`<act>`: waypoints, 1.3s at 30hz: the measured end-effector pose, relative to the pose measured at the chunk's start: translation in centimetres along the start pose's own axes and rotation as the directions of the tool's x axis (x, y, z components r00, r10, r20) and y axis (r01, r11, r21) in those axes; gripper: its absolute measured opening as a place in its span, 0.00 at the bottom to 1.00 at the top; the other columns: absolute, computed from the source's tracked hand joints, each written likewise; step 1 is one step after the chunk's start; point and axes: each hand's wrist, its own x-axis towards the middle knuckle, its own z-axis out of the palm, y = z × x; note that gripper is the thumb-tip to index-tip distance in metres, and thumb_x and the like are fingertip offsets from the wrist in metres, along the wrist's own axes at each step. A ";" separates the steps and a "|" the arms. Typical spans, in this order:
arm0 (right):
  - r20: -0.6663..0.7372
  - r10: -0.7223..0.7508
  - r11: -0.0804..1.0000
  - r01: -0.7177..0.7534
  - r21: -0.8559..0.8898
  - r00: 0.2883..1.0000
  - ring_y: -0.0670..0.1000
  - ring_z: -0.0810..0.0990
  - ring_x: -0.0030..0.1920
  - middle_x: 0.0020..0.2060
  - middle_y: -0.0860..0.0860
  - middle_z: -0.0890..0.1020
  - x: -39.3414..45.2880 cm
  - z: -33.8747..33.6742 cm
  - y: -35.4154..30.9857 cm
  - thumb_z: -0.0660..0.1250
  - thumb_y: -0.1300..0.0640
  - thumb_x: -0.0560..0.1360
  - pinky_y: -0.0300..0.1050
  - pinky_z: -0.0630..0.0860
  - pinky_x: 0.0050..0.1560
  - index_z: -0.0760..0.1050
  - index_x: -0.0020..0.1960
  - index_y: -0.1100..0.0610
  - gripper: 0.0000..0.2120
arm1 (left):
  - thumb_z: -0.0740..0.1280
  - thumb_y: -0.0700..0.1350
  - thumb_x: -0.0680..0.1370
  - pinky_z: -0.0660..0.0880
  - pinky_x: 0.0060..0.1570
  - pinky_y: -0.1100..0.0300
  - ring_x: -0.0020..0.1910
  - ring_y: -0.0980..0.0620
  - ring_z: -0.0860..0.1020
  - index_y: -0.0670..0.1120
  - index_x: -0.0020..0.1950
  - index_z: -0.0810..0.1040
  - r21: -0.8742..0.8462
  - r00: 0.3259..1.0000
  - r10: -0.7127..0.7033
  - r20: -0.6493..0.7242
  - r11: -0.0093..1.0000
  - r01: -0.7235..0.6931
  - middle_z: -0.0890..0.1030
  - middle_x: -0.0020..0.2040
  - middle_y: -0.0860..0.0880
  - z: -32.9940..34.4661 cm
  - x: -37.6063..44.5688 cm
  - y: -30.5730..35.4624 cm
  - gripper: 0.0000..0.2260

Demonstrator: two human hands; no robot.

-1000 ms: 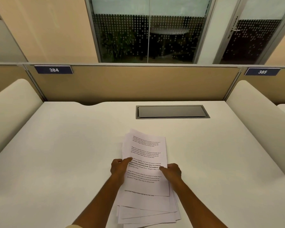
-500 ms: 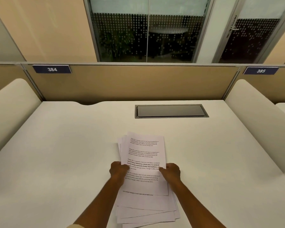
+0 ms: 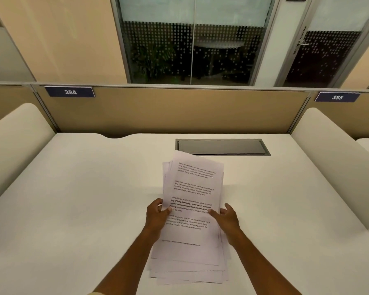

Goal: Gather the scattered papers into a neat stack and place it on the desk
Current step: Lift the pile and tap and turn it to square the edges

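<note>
A loose pile of white printed papers (image 3: 192, 188) is in front of me over the white desk (image 3: 83, 199). The sheets are fanned, with uneven edges at the top left and along the bottom. My left hand (image 3: 157, 217) grips the pile's left edge, thumb on the top sheet. At the right edge, my right hand (image 3: 227, 219) has its thumb on the top sheet and its fingers behind. The pile's far end is tilted up off the desk; the lower sheets reach toward the front edge.
A grey cable-tray lid (image 3: 222, 146) is set into the desk just beyond the papers. Tan partition panels with signs 384 (image 3: 70, 91) and 385 (image 3: 337, 97) close the back. Rounded white dividers (image 3: 15, 141) stand at both sides.
The pile's far end has risen off the desk and the sheets now tilt up toward me. Both hands have shifted from pressing on top to gripping the side edges.
</note>
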 end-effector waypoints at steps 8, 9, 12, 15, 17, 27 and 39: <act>0.063 -0.094 0.979 0.080 0.188 0.994 0.56 0.84 0.51 0.54 0.57 0.84 1.2 -2.7 -1.8 0.74 0.58 0.71 0.58 0.82 0.50 0.79 0.56 0.59 0.14 | 0.69 0.36 0.76 0.83 0.46 0.53 0.49 0.44 0.84 0.43 0.51 0.77 -0.087 0.991 0.127 0.036 0.989 -0.123 0.84 0.53 0.44 -0.1 0.2 2.6 0.06; 0.056 -0.110 0.976 0.098 0.196 0.992 0.56 0.84 0.51 0.54 0.58 0.84 1.2 -2.9 -2.3 0.74 0.59 0.72 0.54 0.82 0.48 0.79 0.54 0.60 0.12 | 0.69 0.36 0.76 0.83 0.46 0.53 0.49 0.44 0.84 0.42 0.52 0.77 -0.093 0.989 0.143 0.031 0.986 -0.140 0.84 0.53 0.44 0.0 0.3 2.9 0.06; 0.045 -0.187 0.965 0.175 0.193 0.981 0.55 0.82 0.52 0.54 0.56 0.83 1.0 -3.2 -4.3 0.70 0.60 0.75 0.42 0.78 0.42 0.77 0.55 0.60 0.10 | 0.69 0.38 0.77 0.83 0.45 0.53 0.48 0.43 0.84 0.40 0.53 0.76 -0.063 0.983 0.183 0.009 0.981 -0.182 0.84 0.53 0.43 0.4 0.7 4.3 0.06; 0.034 -0.256 0.955 0.247 0.167 0.966 0.55 0.80 0.54 0.57 0.54 0.80 0.9 -3.0 -6.6 0.66 0.58 0.78 0.46 0.80 0.48 0.72 0.62 0.59 0.14 | 0.68 0.39 0.78 0.83 0.46 0.49 0.47 0.43 0.84 0.39 0.54 0.74 -0.050 0.974 0.226 -0.008 0.973 -0.227 0.83 0.53 0.43 1.0 1.2 6.2 0.07; 0.016 -0.290 0.946 0.284 0.154 0.957 0.55 0.80 0.54 0.57 0.54 0.79 0.8 -2.9 -7.9 0.65 0.57 0.79 0.51 0.80 0.53 0.70 0.63 0.57 0.14 | 0.67 0.40 0.78 0.83 0.46 0.49 0.47 0.43 0.84 0.40 0.53 0.73 -0.049 0.967 0.254 -0.017 0.966 -0.254 0.83 0.53 0.44 1.2 1.5 7.5 0.07; -0.081 -0.512 0.850 0.518 0.096 0.855 0.55 0.79 0.57 0.59 0.53 0.78 -0.3 -2.1 -11.7 0.61 0.53 0.80 0.55 0.80 0.57 0.66 0.66 0.52 0.15 | 0.66 0.40 0.79 0.82 0.49 0.53 0.51 0.46 0.82 0.43 0.57 0.72 -0.061 0.932 0.360 -0.045 0.930 -0.362 0.81 0.54 0.45 1.8 1.8 11.4 0.08; -0.126 -0.520 0.842 0.532 0.091 0.845 0.54 0.79 0.55 0.58 0.51 0.77 -1.2 -1.3 -10.2 0.59 0.57 0.81 0.55 0.80 0.57 0.64 0.66 0.52 0.14 | 0.63 0.37 0.80 0.80 0.41 0.63 0.52 0.47 0.80 0.49 0.60 0.71 -0.077 0.926 0.376 -0.038 0.923 -0.378 0.79 0.55 0.50 2.0 0.9 10.6 0.11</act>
